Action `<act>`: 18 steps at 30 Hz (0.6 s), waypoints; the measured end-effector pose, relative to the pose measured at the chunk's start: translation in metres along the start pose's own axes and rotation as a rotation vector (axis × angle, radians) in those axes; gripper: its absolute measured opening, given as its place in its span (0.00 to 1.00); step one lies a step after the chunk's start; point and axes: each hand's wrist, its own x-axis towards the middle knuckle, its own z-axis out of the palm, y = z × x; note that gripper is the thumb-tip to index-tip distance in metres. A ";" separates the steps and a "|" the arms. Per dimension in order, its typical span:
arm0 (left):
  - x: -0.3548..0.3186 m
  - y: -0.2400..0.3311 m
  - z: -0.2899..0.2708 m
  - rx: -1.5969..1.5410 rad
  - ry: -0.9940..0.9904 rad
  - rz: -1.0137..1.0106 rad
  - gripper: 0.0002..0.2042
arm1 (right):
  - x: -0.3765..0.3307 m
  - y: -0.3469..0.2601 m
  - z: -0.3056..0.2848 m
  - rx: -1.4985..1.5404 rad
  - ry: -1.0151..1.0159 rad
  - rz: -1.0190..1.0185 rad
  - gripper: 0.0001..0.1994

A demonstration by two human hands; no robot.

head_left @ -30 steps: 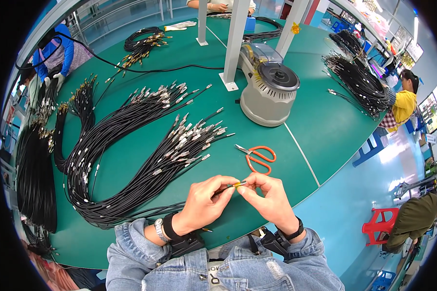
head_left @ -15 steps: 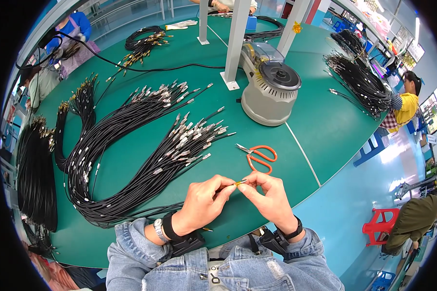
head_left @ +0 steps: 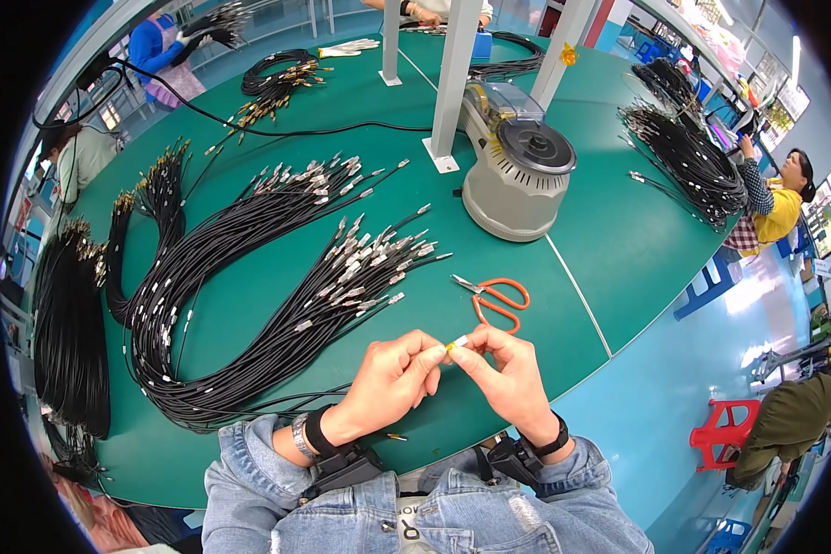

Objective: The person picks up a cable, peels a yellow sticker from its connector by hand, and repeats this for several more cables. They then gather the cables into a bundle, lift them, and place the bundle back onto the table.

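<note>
Both of my hands meet over the near part of the green table, fingertips pinched together. My left hand [head_left: 392, 374] and my right hand [head_left: 506, 369] grip a small yellow-and-white piece [head_left: 456, 343] between them. Whether it is tape or a label on a cable end, I cannot tell. Black cables [head_left: 309, 400] run under my left hand. One gold-tipped cable end [head_left: 396, 437] shows beneath my left wrist. Orange-handled scissors [head_left: 492, 300] lie just beyond my right hand, blades parted. Left of my hands, a large curved bundle of black cables [head_left: 222, 397] has white-tagged ends.
A grey round tape dispenser [head_left: 517, 175] stands beyond the scissors, beside a metal post [head_left: 450, 102]. More cable bundles lie at the far left [head_left: 69, 342] and right [head_left: 679, 157]. A person in yellow [head_left: 780, 212] is at the right edge. A red stool [head_left: 725, 429] stands on the floor.
More of the yellow-and-white piece now shows between my fingertips; my hands have barely shifted. The person in blue at the back left now holds up a cable bundle, and the person in yellow raises an arm.
</note>
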 end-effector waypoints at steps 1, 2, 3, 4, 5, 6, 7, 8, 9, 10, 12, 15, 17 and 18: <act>0.000 -0.001 0.000 -0.062 0.000 -0.016 0.08 | 0.000 0.002 0.001 0.000 -0.002 -0.001 0.07; 0.001 -0.001 -0.001 -0.125 0.000 -0.032 0.08 | 0.000 0.005 0.001 0.043 0.007 -0.016 0.07; 0.001 -0.001 -0.001 -0.187 -0.001 -0.048 0.09 | 0.000 0.007 0.002 0.086 0.016 -0.031 0.08; 0.001 -0.001 -0.002 -0.187 0.001 -0.048 0.09 | -0.001 0.008 0.003 0.130 0.026 -0.046 0.08; 0.002 0.001 -0.002 -0.183 0.010 -0.057 0.09 | -0.001 0.008 0.003 0.130 0.025 -0.046 0.08; 0.002 0.003 -0.002 -0.179 0.018 -0.066 0.09 | -0.002 0.006 0.003 0.152 0.014 -0.045 0.08; 0.002 0.004 -0.001 -0.176 0.025 -0.075 0.09 | -0.003 0.005 0.003 0.174 0.004 -0.043 0.07; 0.002 0.004 -0.001 -0.176 0.025 -0.075 0.09 | -0.003 0.005 0.003 0.195 -0.005 -0.041 0.07; 0.002 0.003 0.001 -0.151 0.037 -0.066 0.09 | -0.003 0.005 0.004 0.196 -0.005 -0.041 0.07; 0.001 0.003 0.002 -0.126 0.049 -0.057 0.10 | -0.002 0.004 0.007 0.194 0.005 -0.055 0.07; 0.001 0.002 0.002 -0.100 0.060 -0.046 0.10 | 0.001 0.004 0.012 0.190 0.024 -0.085 0.05; 0.001 0.001 0.002 -0.073 0.048 -0.048 0.11 | 0.002 0.005 0.015 0.231 0.052 -0.088 0.05; 0.001 0.002 0.000 -0.109 0.008 -0.061 0.12 | 0.002 0.006 0.014 0.249 0.066 -0.087 0.05; 0.002 0.002 -0.001 -0.144 -0.032 -0.075 0.12 | 0.002 0.008 0.013 0.239 0.051 -0.124 0.05</act>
